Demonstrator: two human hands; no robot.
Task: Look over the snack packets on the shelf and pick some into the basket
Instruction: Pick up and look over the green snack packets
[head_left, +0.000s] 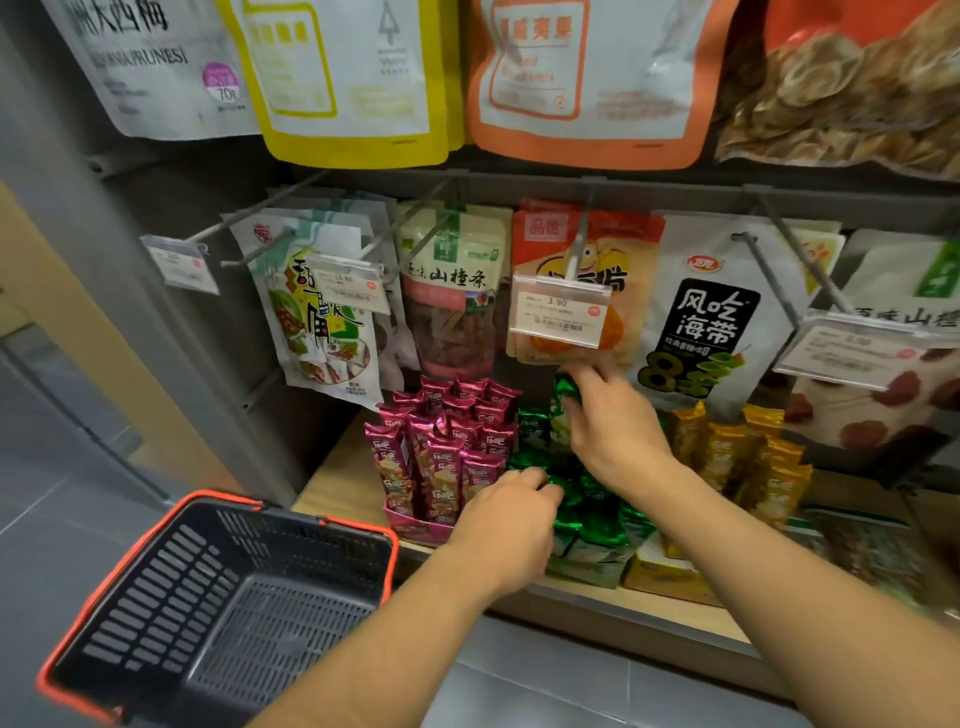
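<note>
Small green snack packets (592, 525) stand in a box on the wooden shelf (332, 478), between magenta packets (441, 441) and yellow packets (737, 452). My right hand (613, 426) pinches one green packet (563, 391) and holds it raised above the others. My left hand (511, 519) rests curled on the front green packets; whether it grips one is hidden. The black basket (130, 566) with an orange rim sits at the lower left and holds nothing.
Larger snack bags (452, 291) hang from metal hooks with price tags (558, 317) above the shelf, close over my right hand. More big bags (353, 78) hang along the top. A grey shelf upright (156, 322) stands on the left, over grey floor tiles.
</note>
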